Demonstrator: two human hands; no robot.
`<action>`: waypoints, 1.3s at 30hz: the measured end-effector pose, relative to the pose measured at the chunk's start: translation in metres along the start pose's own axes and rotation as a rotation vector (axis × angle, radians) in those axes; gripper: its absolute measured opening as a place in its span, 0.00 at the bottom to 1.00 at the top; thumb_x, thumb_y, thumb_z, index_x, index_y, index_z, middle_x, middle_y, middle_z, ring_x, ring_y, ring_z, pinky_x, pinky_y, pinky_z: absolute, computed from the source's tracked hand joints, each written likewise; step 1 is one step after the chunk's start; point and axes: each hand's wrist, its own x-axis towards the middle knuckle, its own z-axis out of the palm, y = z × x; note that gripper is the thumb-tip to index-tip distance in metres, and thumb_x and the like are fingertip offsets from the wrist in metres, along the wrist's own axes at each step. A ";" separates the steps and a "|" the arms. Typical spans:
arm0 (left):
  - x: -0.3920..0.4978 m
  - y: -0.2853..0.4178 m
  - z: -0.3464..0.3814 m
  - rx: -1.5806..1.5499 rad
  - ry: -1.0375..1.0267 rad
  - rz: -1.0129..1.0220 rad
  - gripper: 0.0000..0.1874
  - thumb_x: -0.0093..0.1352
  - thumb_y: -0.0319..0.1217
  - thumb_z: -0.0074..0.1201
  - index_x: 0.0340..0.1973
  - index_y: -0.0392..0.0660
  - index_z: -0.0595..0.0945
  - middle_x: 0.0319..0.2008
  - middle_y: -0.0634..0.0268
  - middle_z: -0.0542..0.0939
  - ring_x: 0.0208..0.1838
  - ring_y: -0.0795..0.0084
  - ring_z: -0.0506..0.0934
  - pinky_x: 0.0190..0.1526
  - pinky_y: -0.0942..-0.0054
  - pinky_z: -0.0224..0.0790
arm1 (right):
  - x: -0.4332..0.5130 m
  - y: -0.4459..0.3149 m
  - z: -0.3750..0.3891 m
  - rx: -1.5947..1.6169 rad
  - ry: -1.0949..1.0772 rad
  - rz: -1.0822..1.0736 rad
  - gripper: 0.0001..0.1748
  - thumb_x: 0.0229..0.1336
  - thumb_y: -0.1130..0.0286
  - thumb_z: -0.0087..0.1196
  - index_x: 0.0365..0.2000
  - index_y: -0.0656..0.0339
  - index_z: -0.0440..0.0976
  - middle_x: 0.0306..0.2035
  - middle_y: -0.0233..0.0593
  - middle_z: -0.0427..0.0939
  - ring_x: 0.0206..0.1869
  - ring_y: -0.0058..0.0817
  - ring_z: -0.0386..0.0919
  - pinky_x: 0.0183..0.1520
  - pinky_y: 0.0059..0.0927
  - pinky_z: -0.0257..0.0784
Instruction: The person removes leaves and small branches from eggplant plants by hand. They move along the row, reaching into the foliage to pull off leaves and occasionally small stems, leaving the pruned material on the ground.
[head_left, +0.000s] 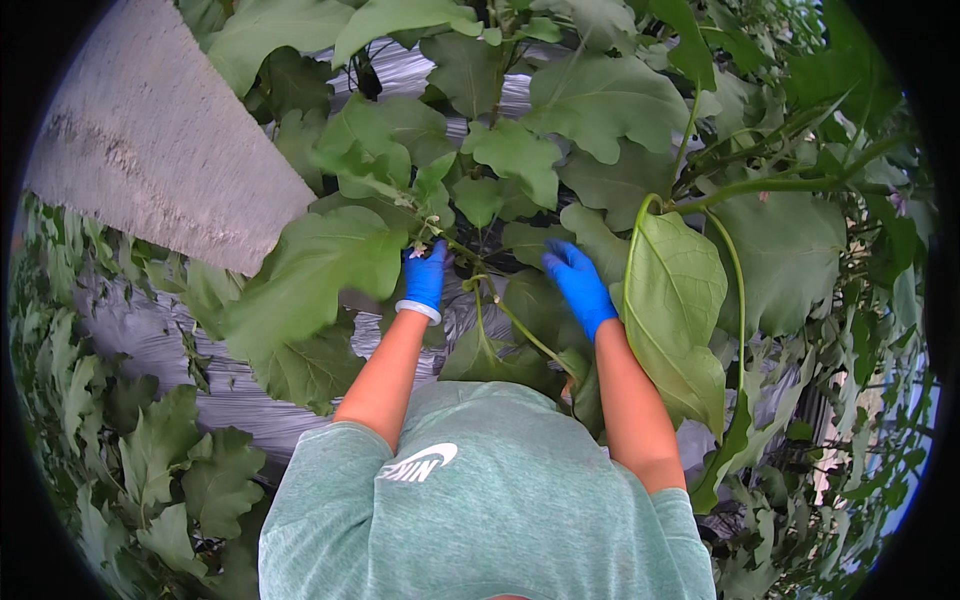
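Both my hands wear blue gloves and reach into a leafy eggplant plant (517, 157). My left hand (425, 276) is at a green stem (459, 251), just beneath a small pale purple flower (418, 250). Its fingertips are partly hidden, so its grip on the stem is unclear. A large leaf (330, 262) spreads to the left of that hand. Farther right, my right hand (577, 281) has loosely bent fingers beside a leaf (598, 236), with nothing visible in it. Between my forearms, a cut-ended branch (521, 324) slants down towards my shirt.
A broad concrete post (165, 142) juts in from the upper left. Wrinkled silvery plastic mulch (247, 397) covers the ground. On the right, a thick branch (780, 184) and a big drooping leaf (671, 289) hang close to my right forearm. More foliage (165, 480) crowds the lower left.
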 end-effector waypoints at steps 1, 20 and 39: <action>-0.002 0.004 0.003 -0.058 -0.005 0.000 0.07 0.67 0.29 0.55 0.35 0.38 0.80 0.29 0.66 0.80 0.29 0.75 0.75 0.36 0.75 0.71 | 0.007 -0.010 0.004 0.112 -0.034 -0.014 0.29 0.61 0.62 0.53 0.61 0.62 0.64 0.58 0.43 0.71 0.55 0.29 0.71 0.57 0.29 0.66; -0.008 0.039 0.037 0.274 0.215 0.226 0.09 0.65 0.29 0.56 0.36 0.35 0.81 0.33 0.62 0.82 0.34 0.71 0.77 0.40 0.70 0.69 | 0.038 -0.111 0.020 0.281 -0.133 -0.394 0.22 0.59 0.77 0.49 0.55 0.60 0.68 0.63 0.40 0.63 0.60 0.30 0.67 0.60 0.28 0.63; 0.002 0.005 0.103 0.272 -0.203 0.304 0.07 0.66 0.24 0.52 0.37 0.36 0.82 0.34 0.67 0.81 0.38 0.74 0.76 0.45 0.74 0.69 | 0.006 -0.098 0.019 0.330 -0.217 -0.440 0.32 0.52 0.89 0.37 0.60 0.67 0.64 0.60 0.43 0.69 0.62 0.31 0.67 0.66 0.32 0.59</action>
